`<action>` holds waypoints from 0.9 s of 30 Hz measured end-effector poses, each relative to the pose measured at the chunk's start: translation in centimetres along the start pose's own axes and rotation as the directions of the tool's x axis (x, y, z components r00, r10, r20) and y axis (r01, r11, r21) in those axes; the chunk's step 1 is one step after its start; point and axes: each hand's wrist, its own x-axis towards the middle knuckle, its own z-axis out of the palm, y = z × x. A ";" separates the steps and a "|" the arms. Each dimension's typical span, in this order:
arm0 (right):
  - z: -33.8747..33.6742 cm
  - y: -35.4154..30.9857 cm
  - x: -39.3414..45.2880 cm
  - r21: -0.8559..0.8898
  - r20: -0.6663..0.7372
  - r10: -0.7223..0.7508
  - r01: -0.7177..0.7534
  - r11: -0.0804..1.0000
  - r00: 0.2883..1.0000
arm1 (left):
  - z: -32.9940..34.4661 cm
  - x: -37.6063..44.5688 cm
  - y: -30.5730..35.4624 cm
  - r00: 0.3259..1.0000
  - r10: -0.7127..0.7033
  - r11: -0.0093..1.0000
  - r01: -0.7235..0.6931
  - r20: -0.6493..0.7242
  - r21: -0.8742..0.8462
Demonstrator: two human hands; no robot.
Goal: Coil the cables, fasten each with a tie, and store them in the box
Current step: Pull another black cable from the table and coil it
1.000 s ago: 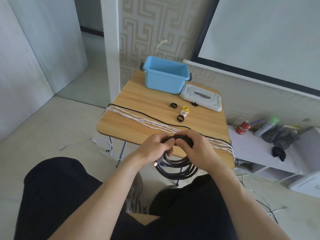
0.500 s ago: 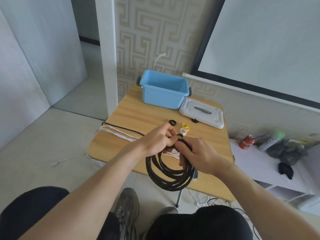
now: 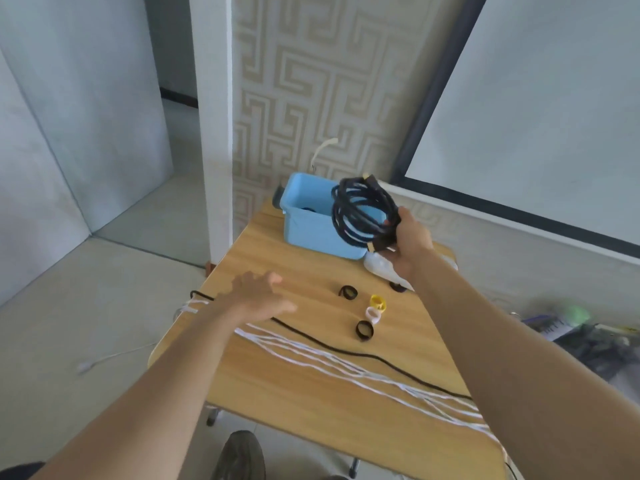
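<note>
R hand [image 3: 410,242] grips black coiled cable [image 3: 363,214] at its 4 o'clock edge, coil held in air over the open blue box [image 3: 304,226], which sits at counter's 12 o'clock. L hand [image 3: 258,299] spread, fingers loose, holding nothing, hovering above counter [image 3: 311,393] at 9 o'clock. Tie on the coil: cannot confirm, grip hides that spot. Judgement: step in hand is stowing; lower coil flat into box w/ loops kept bunched, release only once the plug end at coil's 12 o'clock is inside the rim, else it may snag the wall and spring loops open. Something dark already lies in box; identity unclear. Remaining work: white cables [image 3: 346,358] and one black cable [image 3: 346,351] lie uncoiled across counter from 9 to 4 o'clock. Ties near centre: two black rings [image 3: 348,292], yellow ring [image 3: 377,302], pale ring [image 3: 373,314]. White lid [image 3: 381,268] lies beside box at 1 o'clock, partly behind R forearm; not obstructing the drop.
</note>
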 end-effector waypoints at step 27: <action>8.2 -2.3 10.8 -0.612 -0.055 0.202 -0.193 0.767 0.978 | 1.1 3.7 -1.2 0.920 -0.160 0.938 0.029 0.357 0.345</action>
